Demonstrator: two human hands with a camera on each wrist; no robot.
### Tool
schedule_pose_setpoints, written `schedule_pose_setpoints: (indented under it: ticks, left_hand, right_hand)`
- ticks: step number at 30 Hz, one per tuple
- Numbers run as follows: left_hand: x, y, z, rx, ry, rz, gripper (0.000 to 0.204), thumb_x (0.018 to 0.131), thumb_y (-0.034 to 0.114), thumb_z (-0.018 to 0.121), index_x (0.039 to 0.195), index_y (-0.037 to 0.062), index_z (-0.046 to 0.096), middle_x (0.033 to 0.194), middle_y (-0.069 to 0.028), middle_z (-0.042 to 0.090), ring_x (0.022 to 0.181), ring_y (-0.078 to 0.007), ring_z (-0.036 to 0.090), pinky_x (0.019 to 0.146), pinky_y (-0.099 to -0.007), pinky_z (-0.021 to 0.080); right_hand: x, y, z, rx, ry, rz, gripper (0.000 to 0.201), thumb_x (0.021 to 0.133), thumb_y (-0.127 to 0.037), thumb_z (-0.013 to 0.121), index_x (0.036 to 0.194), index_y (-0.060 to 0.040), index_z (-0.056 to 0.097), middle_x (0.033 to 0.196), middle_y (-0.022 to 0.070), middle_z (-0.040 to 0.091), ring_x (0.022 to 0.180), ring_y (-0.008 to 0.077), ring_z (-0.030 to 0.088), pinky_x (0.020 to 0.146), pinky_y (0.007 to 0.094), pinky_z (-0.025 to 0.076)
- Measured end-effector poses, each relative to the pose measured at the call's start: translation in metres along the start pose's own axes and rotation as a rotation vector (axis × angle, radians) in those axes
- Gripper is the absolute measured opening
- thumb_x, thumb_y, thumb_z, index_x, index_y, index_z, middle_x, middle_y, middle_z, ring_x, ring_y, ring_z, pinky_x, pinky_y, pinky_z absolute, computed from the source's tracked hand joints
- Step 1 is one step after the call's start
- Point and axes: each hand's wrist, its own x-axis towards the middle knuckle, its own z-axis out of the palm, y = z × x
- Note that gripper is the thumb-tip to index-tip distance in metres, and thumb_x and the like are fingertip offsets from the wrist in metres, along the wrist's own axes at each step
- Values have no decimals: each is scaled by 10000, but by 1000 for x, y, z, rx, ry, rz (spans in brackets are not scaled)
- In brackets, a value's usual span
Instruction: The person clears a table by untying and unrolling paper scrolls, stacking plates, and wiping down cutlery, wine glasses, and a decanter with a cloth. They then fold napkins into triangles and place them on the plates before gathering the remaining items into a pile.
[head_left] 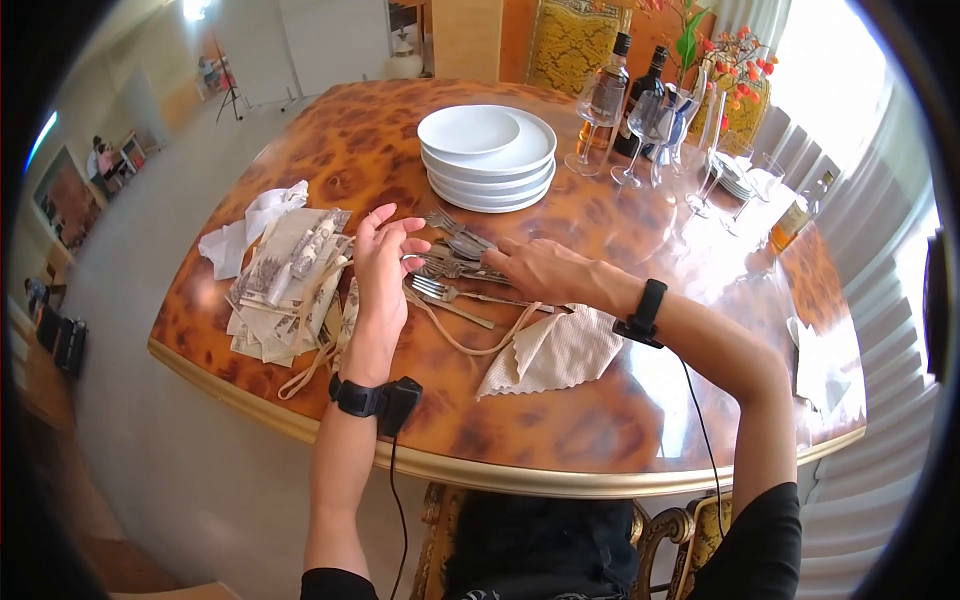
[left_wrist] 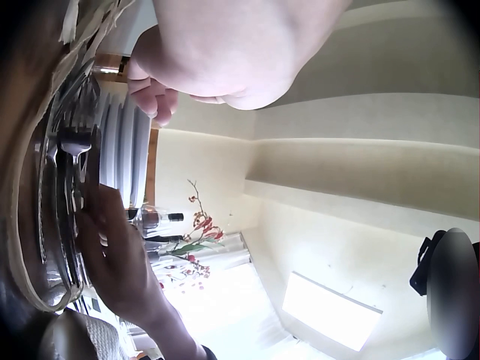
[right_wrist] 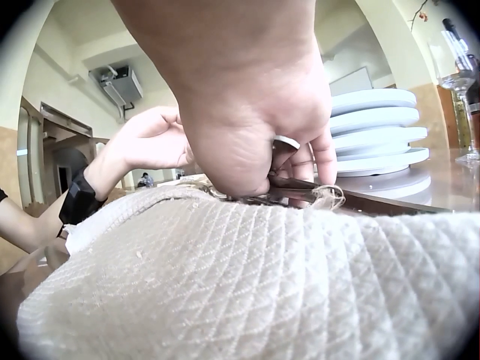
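Several forks and other metal cutlery point(head_left: 450, 292) lie in a loose heap at the middle of the table. My right hand point(head_left: 545, 268) reaches down onto the heap from the right, fingers curled round cutlery; in the right wrist view a metal end point(right_wrist: 286, 142) shows between thumb and fingers of this hand point(right_wrist: 240, 112). Just left of the heap, my left hand point(head_left: 382, 270) is raised, palm turned inward, fingers loosely bent and holding nothing. A beige cord point(head_left: 440, 332) loops in front of the cutlery, beside a textured beige cloth point(head_left: 560, 350).
Stacked white plates point(head_left: 490, 190) stand behind the cutlery. Patterned cloth pieces and a clear wrapped bundle point(head_left: 305, 250) lie at the left, with a white cloth point(head_left: 225, 245). Stemmed glasses point(head_left: 590, 130), bottles point(head_left: 648, 85) and small dark plates point(head_left: 735, 180) occupy the back right.
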Motion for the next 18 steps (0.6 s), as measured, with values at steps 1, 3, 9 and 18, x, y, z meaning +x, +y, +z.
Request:
schedule_pose_setpoints:
  ticks: [1,3,9,18]
  left_hand:
    - [0,1,-1,-3,-8,-8,393,960,155,530,1320,33,431,1059,-101,653,785,-137,620,688,-270,490]
    - [0,0,-2,-8,-7,-6,370,957,147,524,1302,39,445,1049,-97,655,771,-133,617,683,-271,490]
    - [0,0,-1,-20,-7,1,316,946,129,516,1250,49,488,1011,-86,661,734,-119,606,669,-267,482]
    - [1,0,-3,-8,-18,-8,265,937,127,505,1191,56,523,952,-60,662,707,-100,585,665,-252,452]
  right_hand:
    - [-1,3,2,-4,-7,-5,276,962,-264,525,1089,-20,504,897,192,590,770,408,634,650,489,515]
    - [-2,9,7,52,25,-41,222,962,-190,491,1107,-21,495,903,194,582,780,420,624,662,490,502]
    - [-7,6,-11,42,-14,-10,268,981,-179,493,1216,-53,472,964,179,574,814,379,630,673,481,488]
    - [-50,1,-38,91,66,29,306,943,-165,517,1223,-54,471,982,171,593,813,406,614,642,495,487]
